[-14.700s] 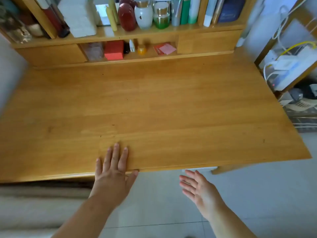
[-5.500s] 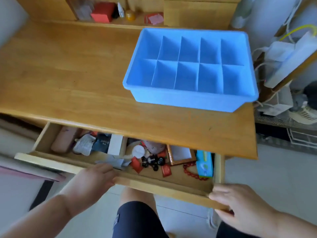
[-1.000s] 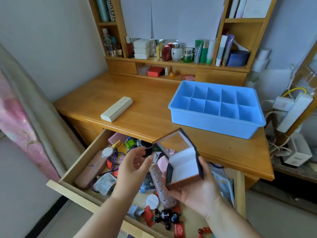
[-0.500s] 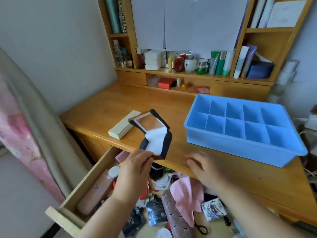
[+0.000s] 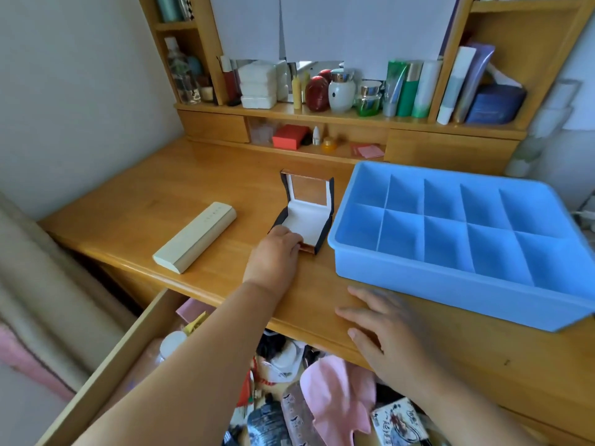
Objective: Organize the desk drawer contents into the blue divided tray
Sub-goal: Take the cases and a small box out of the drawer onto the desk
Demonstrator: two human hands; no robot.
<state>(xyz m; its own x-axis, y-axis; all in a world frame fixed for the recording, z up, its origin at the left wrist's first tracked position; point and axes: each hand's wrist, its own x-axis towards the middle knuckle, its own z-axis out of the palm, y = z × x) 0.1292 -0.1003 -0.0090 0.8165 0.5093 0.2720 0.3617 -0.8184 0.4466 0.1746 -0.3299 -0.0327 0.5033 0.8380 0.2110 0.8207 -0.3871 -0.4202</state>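
One blue plastic tray (image 5: pixel 450 265) with ten compartments, all bare, sits on the wooden table (image 5: pixel 128 220). Just left of it stands one open dark jewellery box with white lining (image 5: pixel 306 217), its near edge gripped by the left hand (image 5: pixel 273 255). One cream rectangular case (image 5: pixel 194 236) lies further left. The right hand (image 5: pixel 386 333) hovers flat, fingers spread, above the table's edge and the open wooden drawer (image 5: pixel 106 375) of clutter.
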